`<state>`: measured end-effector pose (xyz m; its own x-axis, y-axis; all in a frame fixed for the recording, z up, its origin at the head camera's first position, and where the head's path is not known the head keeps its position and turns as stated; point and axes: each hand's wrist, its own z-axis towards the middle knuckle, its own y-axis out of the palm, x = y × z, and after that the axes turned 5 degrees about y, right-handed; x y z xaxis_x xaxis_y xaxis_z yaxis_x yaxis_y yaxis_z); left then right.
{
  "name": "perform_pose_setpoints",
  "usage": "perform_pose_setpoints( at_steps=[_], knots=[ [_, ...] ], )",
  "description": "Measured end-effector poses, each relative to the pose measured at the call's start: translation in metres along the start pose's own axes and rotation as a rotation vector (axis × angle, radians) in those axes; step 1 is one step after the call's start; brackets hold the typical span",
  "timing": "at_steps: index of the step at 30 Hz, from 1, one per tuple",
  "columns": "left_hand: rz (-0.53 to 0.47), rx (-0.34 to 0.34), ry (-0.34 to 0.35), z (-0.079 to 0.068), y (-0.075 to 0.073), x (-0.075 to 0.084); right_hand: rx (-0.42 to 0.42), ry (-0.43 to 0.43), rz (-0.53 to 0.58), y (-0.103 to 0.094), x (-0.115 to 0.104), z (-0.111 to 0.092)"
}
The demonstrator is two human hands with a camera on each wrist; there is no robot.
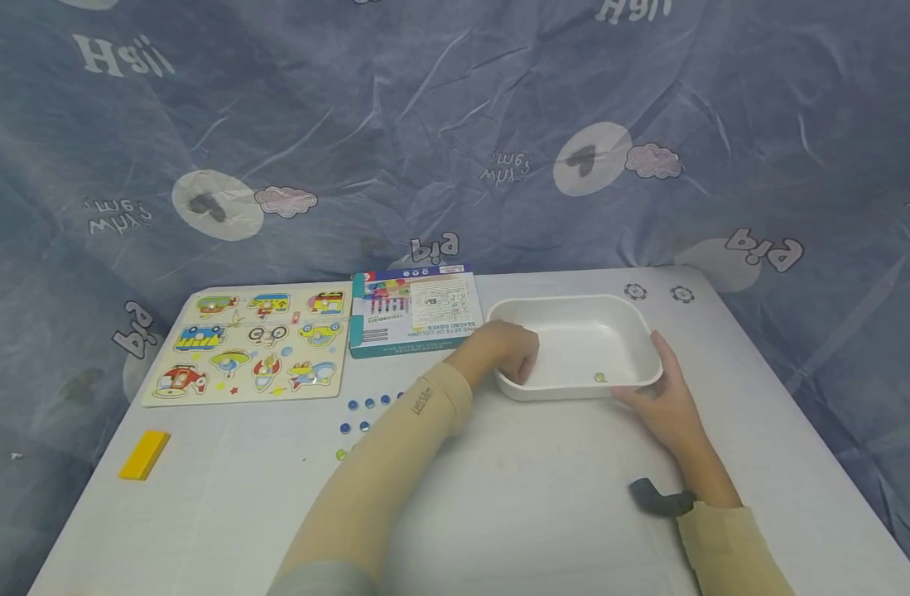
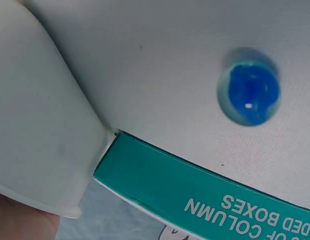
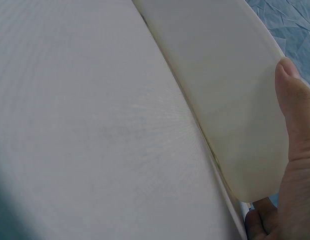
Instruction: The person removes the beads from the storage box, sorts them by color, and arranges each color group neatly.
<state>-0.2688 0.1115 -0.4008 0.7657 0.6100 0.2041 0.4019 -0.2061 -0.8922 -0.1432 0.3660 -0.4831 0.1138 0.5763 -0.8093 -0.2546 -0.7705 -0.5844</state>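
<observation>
A white rectangular tray [image 1: 566, 395] stands at the table's back right. Over its left end reaches my left hand [image 1: 516, 348], knuckles up and fingers bent down inside; I cannot tell whether they hold anything. My right hand [image 1: 666, 397] grips the tray's right end, its thumb [image 3: 295, 107] along the outer wall near the rim. One yellow-green marble [image 1: 599, 377] lies on the tray floor near the front wall. Blue marbles [image 1: 369, 403] lie in rows left of the left forearm, with a green marble [image 1: 340, 454] in front, the sleeve hiding part of them. One blue marble [image 2: 248, 93] shows large in the left wrist view.
A teal and white cardboard box [image 1: 406, 352] lies just left of the tray. Further left is a wooden vehicle puzzle board [image 1: 238, 352], with a yellow block [image 1: 145, 454] in front of it. A blue printed cloth [image 1: 395, 124] hangs behind the table.
</observation>
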Motion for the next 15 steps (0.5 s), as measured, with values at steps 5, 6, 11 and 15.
perform_pose_setpoints(
  at_steps=[5, 6, 11, 15],
  knots=[
    [-0.039, 0.068, -0.029, -0.006, -0.004, -0.004, -0.008, -0.007, 0.008, 0.000, -0.001, 0.000],
    [-0.060, 0.093, -0.045, -0.007, -0.005, -0.006, -0.008, -0.008, 0.011, 0.000, -0.001, 0.000],
    [-0.104, 0.162, -0.089, -0.009, -0.008, -0.015, -0.008, -0.006, 0.010, 0.000, -0.001, 0.000],
    [-0.020, 0.143, -0.082, -0.005, -0.006, -0.016, -0.009, 0.006, 0.002, 0.000, -0.001, 0.000]
  ],
)
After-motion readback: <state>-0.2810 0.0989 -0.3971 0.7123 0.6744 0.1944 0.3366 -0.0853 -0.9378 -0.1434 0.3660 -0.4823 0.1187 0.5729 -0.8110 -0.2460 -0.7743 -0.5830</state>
